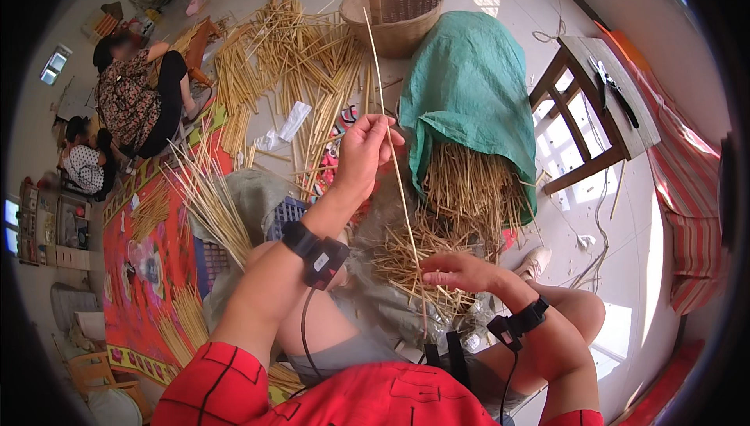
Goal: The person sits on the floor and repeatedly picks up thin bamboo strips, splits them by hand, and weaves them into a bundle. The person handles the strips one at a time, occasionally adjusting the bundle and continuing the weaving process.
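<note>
Near the middle, my left hand point(364, 154) is closed, pinching a long, thin, pale straw stalk point(400, 184) between thumb and fingers. The stalk stands nearly upright, leaning a little left at its top; its lower end comes down near my lap. Lower right of that, my right hand point(457, 273) has its fingers stretched toward the stalk's lower part, with the tips right beside it; whether they touch is hard to tell. Below and behind the right hand lies a heap of short brown straw pieces point(469, 192), spilling from a green woven sack point(469, 59).
A wicker basket point(394, 8) stands behind the sack. Straw bundles point(289, 59) spread across the floor at far left, and upright stalks point(207, 192) lean by my left knee. Pliers or shears point(613, 92) lie on a wooden stool point(582, 63) at right. Two people point(129, 98) sit at left.
</note>
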